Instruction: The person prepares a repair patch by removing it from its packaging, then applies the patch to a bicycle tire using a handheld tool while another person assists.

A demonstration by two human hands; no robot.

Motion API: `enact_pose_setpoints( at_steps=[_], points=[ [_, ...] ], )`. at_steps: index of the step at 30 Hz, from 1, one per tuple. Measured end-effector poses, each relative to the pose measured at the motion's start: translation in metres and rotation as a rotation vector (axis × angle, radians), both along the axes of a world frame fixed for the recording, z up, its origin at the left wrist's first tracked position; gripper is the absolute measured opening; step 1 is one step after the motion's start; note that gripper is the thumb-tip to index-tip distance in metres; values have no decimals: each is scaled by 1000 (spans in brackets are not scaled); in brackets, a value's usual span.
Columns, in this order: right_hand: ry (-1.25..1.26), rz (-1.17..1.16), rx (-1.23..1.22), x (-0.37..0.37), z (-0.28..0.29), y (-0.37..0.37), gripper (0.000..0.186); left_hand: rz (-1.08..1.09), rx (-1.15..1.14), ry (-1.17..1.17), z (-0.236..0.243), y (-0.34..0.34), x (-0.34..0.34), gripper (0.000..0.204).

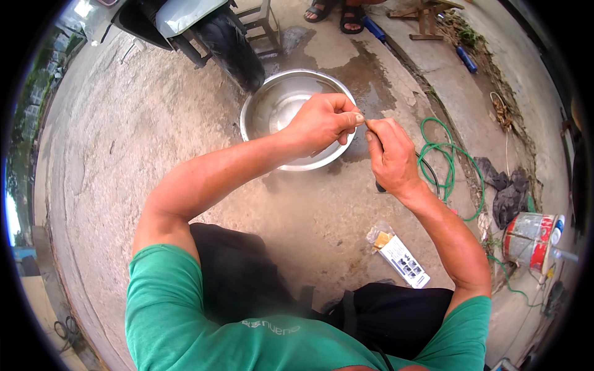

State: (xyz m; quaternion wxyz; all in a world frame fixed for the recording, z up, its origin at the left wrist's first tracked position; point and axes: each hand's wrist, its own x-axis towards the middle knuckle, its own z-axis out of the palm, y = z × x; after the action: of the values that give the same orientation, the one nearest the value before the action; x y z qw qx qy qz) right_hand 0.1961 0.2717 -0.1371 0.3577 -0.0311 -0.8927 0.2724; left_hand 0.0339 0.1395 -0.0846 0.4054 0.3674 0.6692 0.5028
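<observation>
My left hand (322,123) is closed in a pinch in front of me, over a wide steel basin (252,112) of water. My right hand (393,154) is raised just to its right, fingers bent and pressed together, fingertips almost meeting those of my left hand. Whatever lies between the two sets of fingertips is too small to make out. The basin stands on the wet concrete, partly hidden behind my hands. On the ground near my right forearm lies a white printed packet (402,263) in a clear wrapper.
A motorbike's front wheel (235,52) is beside the basin. A person's sandalled feet (351,18) are beyond. At right lie a green hose (451,173), a dark cloth (512,201) and a red-and-silver can (526,241). A wooden stand (427,25) and blue cylinder (465,59) are farther back.
</observation>
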Motion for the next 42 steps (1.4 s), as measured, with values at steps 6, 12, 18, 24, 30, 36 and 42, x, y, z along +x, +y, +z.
enact_pose_setpoints(
  at_steps=[6,12,18,24,30,36,42],
  points=[
    [-11,16,-71,1,1,0,20,28,77,264,-5,-2,4,17],
    [-99,32,-437,1,6,0,18,35,127,165,-4,6,0,21],
    [-129,27,-467,2,14,2,18,79,65,107,9,3,-2,24],
    [-157,16,-502,0,17,1,19,3,-63,75,8,1,-15,24],
    [-187,4,-527,0,17,2,21,-30,-35,5,2,3,-17,23],
    [-195,-12,-542,-1,16,2,21,-59,54,-55,-1,1,-14,23],
    [-214,25,-499,2,21,2,18,-97,66,157,8,-3,-13,23]
  ],
)
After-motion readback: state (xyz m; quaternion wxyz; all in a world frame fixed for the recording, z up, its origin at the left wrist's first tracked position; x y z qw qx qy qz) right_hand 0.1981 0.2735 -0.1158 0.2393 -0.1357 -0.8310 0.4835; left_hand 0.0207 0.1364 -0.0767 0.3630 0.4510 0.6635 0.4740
